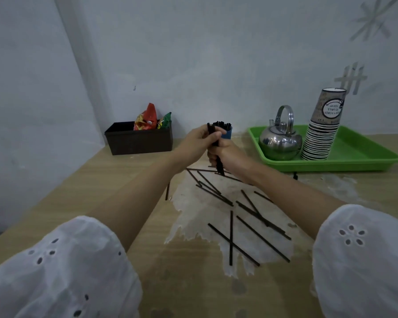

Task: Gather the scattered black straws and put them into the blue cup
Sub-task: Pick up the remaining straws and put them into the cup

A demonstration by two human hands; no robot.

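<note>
Both hands hold one upright bundle of black straws [220, 166] near the table's far middle. My left hand [199, 138] grips the top of the bundle and my right hand [225, 154] grips its lower part. Just behind the hands stands the blue cup [227, 133], mostly hidden, with several straw ends sticking out of it. Several more black straws [251, 210] lie scattered and crossed on the pale worn patch of the wooden table [83, 198] in front of the hands.
A dark box [138, 141] with snack packets stands at the back left against the wall. A green tray [359, 157] at the back right holds a steel kettle [279, 141] and a tall stack of paper cups [322, 129].
</note>
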